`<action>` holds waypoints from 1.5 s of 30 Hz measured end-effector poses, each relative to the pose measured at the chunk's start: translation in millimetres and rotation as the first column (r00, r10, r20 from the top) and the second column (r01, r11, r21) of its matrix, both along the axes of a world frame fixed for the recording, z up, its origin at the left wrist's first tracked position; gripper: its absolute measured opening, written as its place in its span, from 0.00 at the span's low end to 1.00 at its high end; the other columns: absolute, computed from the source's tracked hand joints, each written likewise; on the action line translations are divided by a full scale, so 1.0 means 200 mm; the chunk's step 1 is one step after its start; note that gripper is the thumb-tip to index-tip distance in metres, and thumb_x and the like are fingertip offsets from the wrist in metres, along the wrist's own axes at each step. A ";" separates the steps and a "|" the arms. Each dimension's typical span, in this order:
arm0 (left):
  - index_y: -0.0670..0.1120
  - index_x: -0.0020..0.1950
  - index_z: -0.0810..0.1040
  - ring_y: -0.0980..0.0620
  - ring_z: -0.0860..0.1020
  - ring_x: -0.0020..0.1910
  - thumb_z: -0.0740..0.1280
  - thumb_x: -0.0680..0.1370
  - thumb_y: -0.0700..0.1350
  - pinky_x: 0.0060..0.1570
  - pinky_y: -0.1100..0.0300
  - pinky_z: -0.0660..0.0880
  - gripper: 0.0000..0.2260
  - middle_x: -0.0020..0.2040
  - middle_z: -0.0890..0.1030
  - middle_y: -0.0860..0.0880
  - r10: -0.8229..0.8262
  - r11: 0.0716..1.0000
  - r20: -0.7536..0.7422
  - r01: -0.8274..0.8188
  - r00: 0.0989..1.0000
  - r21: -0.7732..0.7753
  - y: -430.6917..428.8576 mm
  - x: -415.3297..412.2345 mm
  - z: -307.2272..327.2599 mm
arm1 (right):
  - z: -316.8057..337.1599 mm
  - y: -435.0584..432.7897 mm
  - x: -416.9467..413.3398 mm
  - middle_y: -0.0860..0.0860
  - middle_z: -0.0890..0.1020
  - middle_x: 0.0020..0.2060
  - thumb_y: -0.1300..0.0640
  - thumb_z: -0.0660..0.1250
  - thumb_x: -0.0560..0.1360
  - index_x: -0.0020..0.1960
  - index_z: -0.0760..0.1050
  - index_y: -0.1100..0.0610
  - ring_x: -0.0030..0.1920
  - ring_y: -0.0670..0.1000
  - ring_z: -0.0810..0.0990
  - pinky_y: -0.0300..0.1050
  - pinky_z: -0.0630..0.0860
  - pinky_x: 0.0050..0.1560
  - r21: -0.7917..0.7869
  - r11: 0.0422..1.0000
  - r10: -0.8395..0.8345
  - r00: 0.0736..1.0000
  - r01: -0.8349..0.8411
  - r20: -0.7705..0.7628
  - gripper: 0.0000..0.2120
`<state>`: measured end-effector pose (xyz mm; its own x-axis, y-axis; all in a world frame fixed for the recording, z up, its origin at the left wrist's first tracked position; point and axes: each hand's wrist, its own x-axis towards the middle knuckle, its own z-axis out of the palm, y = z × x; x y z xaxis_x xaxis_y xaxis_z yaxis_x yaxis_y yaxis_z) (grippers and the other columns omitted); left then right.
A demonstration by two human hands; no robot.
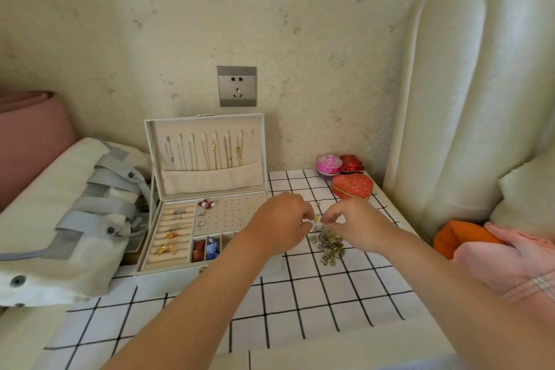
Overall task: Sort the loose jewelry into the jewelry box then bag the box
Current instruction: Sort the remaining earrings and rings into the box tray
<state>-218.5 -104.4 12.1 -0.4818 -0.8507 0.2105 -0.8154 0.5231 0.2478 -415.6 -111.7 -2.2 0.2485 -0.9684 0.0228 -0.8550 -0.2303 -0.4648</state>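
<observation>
Metal pile [327,245] on desk [300,294] looks light, tangly, fragile imo; left hand [279,224] & right hand [356,227] fingers [328,217] both pinch one tiny piece [316,219]. Hold lightly by an end.

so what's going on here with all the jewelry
A person is sorting jewelry. The left hand and right hand pinch a small piece just above the loose pile on the checked cloth. The jewelry box stands open to the left, holding rings, earrings and necklaces. The bag lies beyond it, box not yet inside.
</observation>
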 end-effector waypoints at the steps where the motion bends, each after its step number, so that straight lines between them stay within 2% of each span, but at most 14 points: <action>1: 0.52 0.59 0.81 0.51 0.74 0.57 0.64 0.80 0.50 0.57 0.53 0.73 0.11 0.55 0.80 0.53 -0.001 1.000 0.023 0.000 1.000 0.011 -0.01 -0.02 -0.01 | -0.02 0.00 -0.01 0.41 0.84 0.49 0.53 0.71 0.75 0.52 0.85 0.47 0.51 0.43 0.81 0.49 0.78 0.57 0.003 1.000 0.011 1.000 -0.011 -0.011 0.06; 4: 0.54 0.58 0.82 0.51 0.75 0.57 0.65 0.79 0.50 0.57 0.52 0.75 0.10 0.55 0.81 0.53 -0.001 0.996 0.124 -0.010 0.992 0.090 -0.03 -0.07 -0.06 | -0.04 0.01 -0.01 0.41 0.83 0.49 0.53 0.71 0.76 0.52 0.85 0.46 0.51 0.43 0.80 0.47 0.78 0.56 0.018 0.999 0.051 0.998 -0.050 -0.040 0.07; 9: 0.55 0.57 0.83 0.50 0.77 0.55 0.66 0.77 0.48 0.56 0.54 0.76 0.11 0.53 0.82 0.52 -0.015 0.991 0.232 -0.017 0.973 0.135 -0.07 -0.10 -0.10 | -0.05 -0.01 -0.02 0.39 0.77 0.43 0.51 0.71 0.75 0.50 0.85 0.44 0.49 0.46 0.79 0.46 0.78 0.50 0.013 0.995 0.097 0.985 -0.096 -0.139 0.06; 13: 0.54 0.56 0.83 0.53 0.77 0.55 0.66 0.77 0.42 0.56 0.57 0.75 0.11 0.54 0.81 0.54 0.034 0.986 0.167 -0.061 0.985 0.156 -0.13 -0.09 -0.10 | -0.06 -0.04 -0.05 0.40 0.84 0.47 0.52 0.70 0.74 0.48 0.86 0.45 0.49 0.44 0.81 0.48 0.80 0.52 0.031 0.996 0.086 0.986 -0.083 -0.145 0.06; 17: 0.53 0.56 0.82 0.55 0.77 0.50 0.66 0.77 0.38 0.49 0.63 0.73 0.13 0.50 0.80 0.55 0.086 0.988 0.119 -0.100 0.989 0.117 -0.19 -0.05 -0.09 | -0.08 -0.05 -0.02 0.42 0.80 0.47 0.53 0.68 0.76 0.50 0.84 0.45 0.49 0.46 0.80 0.47 0.78 0.50 -0.032 0.996 0.083 0.993 -0.086 -0.082 0.07; 20: 0.54 0.58 0.81 0.54 0.77 0.52 0.65 0.78 0.41 0.50 0.63 0.72 0.13 0.52 0.81 0.55 0.084 0.993 0.180 -0.097 0.980 0.063 -0.20 -0.03 -0.08 | -0.09 -0.06 0.03 0.44 0.80 0.51 0.53 0.67 0.78 0.55 0.84 0.45 0.52 0.48 0.79 0.44 0.74 0.49 -0.106 0.985 0.124 0.986 -0.136 -0.114 0.09; 24: 0.54 0.61 0.80 0.52 0.77 0.57 0.66 0.78 0.45 0.57 0.59 0.71 0.13 0.56 0.81 0.55 0.045 0.997 0.293 -0.063 0.955 0.051 -0.18 -0.05 -0.09 | -0.10 -0.07 0.08 0.44 0.83 0.49 0.51 0.67 0.77 0.54 0.85 0.45 0.49 0.49 0.80 0.43 0.72 0.44 -0.061 0.977 0.186 0.958 -0.204 -0.218 0.09; 26: 0.55 0.62 0.80 0.52 0.77 0.56 0.65 0.78 0.46 0.55 0.58 0.71 0.14 0.56 0.81 0.55 0.031 0.996 0.333 -0.056 0.942 0.067 -0.18 -0.06 -0.09 | -0.10 -0.07 0.11 0.44 0.84 0.48 0.50 0.68 0.76 0.54 0.85 0.45 0.48 0.49 0.80 0.42 0.72 0.44 -0.038 0.979 0.182 0.950 -0.198 -0.255 0.09; 30: 0.56 0.59 0.82 0.51 0.79 0.53 0.64 0.77 0.46 0.50 0.59 0.71 0.13 0.53 0.82 0.54 0.026 0.992 0.359 -0.068 0.933 0.104 -0.18 -0.09 -0.10 | -0.08 -0.10 0.12 0.45 0.85 0.45 0.50 0.70 0.73 0.48 0.85 0.45 0.47 0.50 0.81 0.46 0.79 0.48 0.007 0.990 0.137 0.957 -0.140 -0.257 0.07; 34: 0.55 0.53 0.83 0.52 0.79 0.52 0.66 0.75 0.44 0.53 0.58 0.75 0.11 0.51 0.83 0.56 0.032 0.983 0.292 -0.083 0.956 0.164 -0.18 -0.08 -0.10 | -0.08 -0.12 0.07 0.43 0.85 0.43 0.52 0.72 0.73 0.45 0.85 0.46 0.46 0.48 0.82 0.48 0.80 0.49 0.041 0.995 0.095 0.986 -0.090 -0.137 0.04; 40: 0.56 0.57 0.81 0.56 0.79 0.51 0.69 0.74 0.48 0.53 0.57 0.75 0.12 0.50 0.83 0.57 0.027 0.975 0.153 -0.060 0.988 0.214 -0.18 -0.10 -0.10 | -0.09 -0.14 0.00 0.42 0.84 0.37 0.51 0.76 0.72 0.41 0.86 0.49 0.41 0.44 0.82 0.49 0.81 0.46 0.051 0.998 0.018 0.997 -0.022 0.079 0.03; 42: 0.56 0.56 0.79 0.58 0.78 0.47 0.72 0.73 0.52 0.50 0.58 0.76 0.12 0.47 0.82 0.59 0.038 0.973 0.061 -0.051 0.997 0.224 -0.18 -0.10 -0.10 | -0.08 -0.14 -0.01 0.43 0.84 0.36 0.51 0.76 0.72 0.39 0.85 0.50 0.40 0.43 0.83 0.46 0.79 0.45 0.048 0.998 -0.040 0.975 0.030 0.218 0.04; 45: 0.57 0.51 0.80 0.61 0.78 0.42 0.75 0.70 0.55 0.46 0.59 0.77 0.12 0.42 0.82 0.61 0.105 0.959 -0.156 -0.058 0.982 0.279 -0.18 -0.11 -0.09 | -0.06 -0.14 0.00 0.45 0.85 0.37 0.54 0.76 0.73 0.39 0.84 0.50 0.41 0.43 0.83 0.41 0.78 0.44 0.063 0.995 -0.100 0.909 0.081 0.405 0.05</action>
